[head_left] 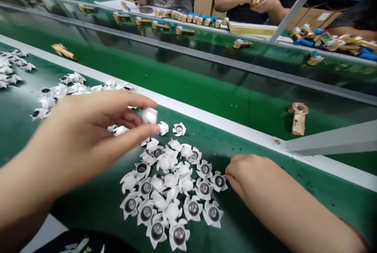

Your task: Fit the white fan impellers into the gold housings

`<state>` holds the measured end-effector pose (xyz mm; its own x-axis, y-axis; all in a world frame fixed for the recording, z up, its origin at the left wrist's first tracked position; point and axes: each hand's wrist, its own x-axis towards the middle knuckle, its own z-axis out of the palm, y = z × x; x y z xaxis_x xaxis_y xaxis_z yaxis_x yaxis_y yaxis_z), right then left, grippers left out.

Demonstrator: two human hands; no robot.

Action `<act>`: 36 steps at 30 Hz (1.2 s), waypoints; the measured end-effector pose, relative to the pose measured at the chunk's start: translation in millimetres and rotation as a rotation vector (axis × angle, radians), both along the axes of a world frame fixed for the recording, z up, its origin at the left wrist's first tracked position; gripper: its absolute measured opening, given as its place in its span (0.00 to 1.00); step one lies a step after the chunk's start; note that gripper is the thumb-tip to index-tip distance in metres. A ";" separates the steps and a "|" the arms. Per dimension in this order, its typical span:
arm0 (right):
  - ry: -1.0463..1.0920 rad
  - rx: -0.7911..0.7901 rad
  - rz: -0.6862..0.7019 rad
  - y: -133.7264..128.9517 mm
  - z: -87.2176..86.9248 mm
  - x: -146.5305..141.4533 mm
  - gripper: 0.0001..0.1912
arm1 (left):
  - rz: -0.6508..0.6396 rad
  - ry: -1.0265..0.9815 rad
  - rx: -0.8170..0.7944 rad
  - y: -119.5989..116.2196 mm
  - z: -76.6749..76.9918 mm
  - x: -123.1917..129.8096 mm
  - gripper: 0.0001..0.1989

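My left hand [97, 127] is raised over the green tabletop, pinching a small white fan wheel [149, 115] between thumb and fingertips; the piece is slightly blurred. Below and to the right of it lies a pile of white fan wheels [171, 180], some with their dark round hubs facing up, others turned over. Two single ones, among them a fan wheel [179, 129], lie just behind the pile. At the pile's right edge my right hand [246, 172] rests low with its fingers curled in, close beside the outermost fan wheel [219, 181]. Whatever those fingers hold is hidden.
More white fan wheels [48, 98] lie to the left. Beyond the pale rail [212, 115] runs a green conveyor belt [206, 88] with a gold housing [299, 117] on it. A slanted metal post [332, 139] stands at right. Across the line, co-workers handle gold parts.
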<state>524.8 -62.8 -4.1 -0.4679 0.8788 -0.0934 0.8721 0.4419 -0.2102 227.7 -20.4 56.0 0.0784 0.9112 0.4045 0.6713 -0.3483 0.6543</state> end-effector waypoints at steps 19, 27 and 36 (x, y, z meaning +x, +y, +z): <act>0.637 0.167 0.009 6.6 37.0 -36.4 0.08 | -0.536 -1.158 -1.054 -23.2 -34.3 45.5 0.16; 0.540 0.326 0.065 1.9 35.3 -37.9 0.06 | -0.554 -1.111 -1.029 -25.2 -38.8 43.8 0.18; 0.460 0.430 0.040 -14.9 29.5 -44.5 0.08 | -0.470 -1.164 -0.905 -23.3 -35.5 49.8 0.15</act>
<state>480.3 -77.7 25.5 -0.4094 0.7742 0.4827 0.7159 0.6006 -0.3560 277.5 -43.7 20.5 0.4619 0.8615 -0.2111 -0.3939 0.4124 0.8214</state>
